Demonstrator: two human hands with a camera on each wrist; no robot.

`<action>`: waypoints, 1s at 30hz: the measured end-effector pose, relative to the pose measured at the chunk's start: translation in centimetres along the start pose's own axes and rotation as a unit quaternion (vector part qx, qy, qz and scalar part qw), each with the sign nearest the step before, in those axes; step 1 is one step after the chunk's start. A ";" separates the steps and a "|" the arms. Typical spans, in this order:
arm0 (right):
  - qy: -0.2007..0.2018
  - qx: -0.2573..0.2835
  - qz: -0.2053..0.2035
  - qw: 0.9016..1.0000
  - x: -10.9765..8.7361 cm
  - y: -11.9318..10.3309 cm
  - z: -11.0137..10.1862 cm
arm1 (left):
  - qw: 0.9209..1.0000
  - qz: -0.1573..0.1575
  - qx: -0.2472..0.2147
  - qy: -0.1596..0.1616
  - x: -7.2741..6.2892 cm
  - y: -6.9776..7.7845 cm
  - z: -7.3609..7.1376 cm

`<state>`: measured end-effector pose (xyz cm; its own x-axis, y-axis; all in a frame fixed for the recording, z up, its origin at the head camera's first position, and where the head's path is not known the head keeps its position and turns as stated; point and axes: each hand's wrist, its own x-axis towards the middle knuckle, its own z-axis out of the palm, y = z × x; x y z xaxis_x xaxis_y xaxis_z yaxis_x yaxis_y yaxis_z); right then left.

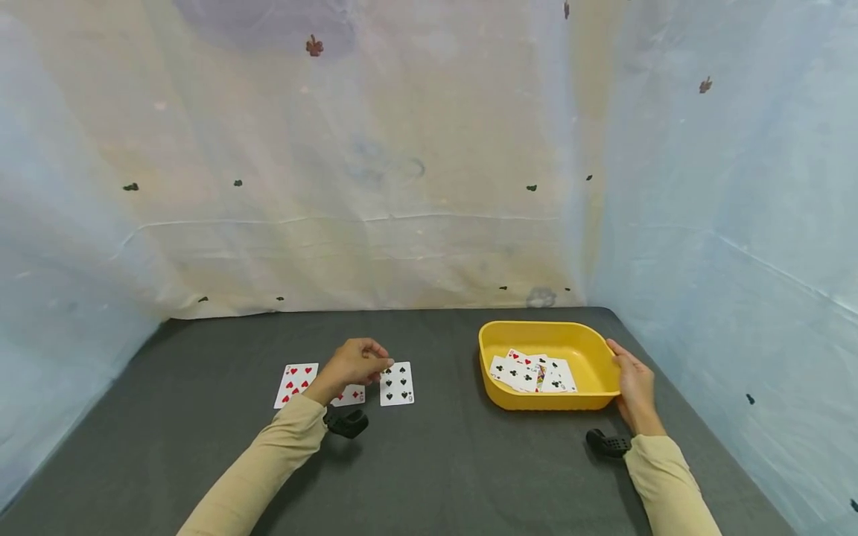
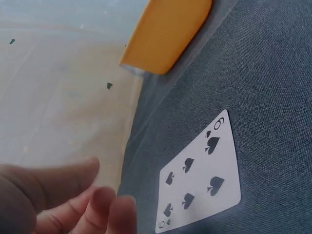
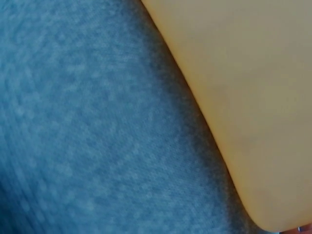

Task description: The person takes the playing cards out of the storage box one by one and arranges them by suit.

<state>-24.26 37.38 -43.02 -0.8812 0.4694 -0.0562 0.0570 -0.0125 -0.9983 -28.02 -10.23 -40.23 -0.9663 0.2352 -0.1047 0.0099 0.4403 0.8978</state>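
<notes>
Spade card (image 2: 200,168): index 6 at two opposite corners, six spade pips, clearly legible in left wrist view. Heart card (image 1: 295,381), far left: red heart pips, index too small to read. Red-pip card (image 1: 350,396) between them: partly covered, index unclear. Yellow tray (image 1: 536,402): club cards (image 1: 512,374) inside, numbers illegible.

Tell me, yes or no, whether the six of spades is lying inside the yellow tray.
No, the six of spades lies face up on the dark tabletop, left of the yellow tray and outside it.
</notes>
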 end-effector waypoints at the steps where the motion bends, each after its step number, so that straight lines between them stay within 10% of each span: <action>1: 0.001 0.000 0.001 1.000 0.0 -0.1 -0.1 | 1.000 0.004 -0.003 -0.007 0.1 0.1 0.0; 16: 0.004 -0.027 -0.004 1.000 -0.3 -0.2 0.0 | 0.988 0.130 -0.024 -0.083 0.7 2.7 1.3; 30: -0.001 -0.021 -0.002 1.000 -0.1 0.0 -0.1 | 0.973 0.223 0.033 -0.042 0.6 5.6 3.4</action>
<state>-24.14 37.44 -43.06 -0.8820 0.4683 -0.0516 0.0721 0.0260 -0.9971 -27.67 -4.72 -36.74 -0.8379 0.4841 0.2522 0.4430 0.3331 0.8323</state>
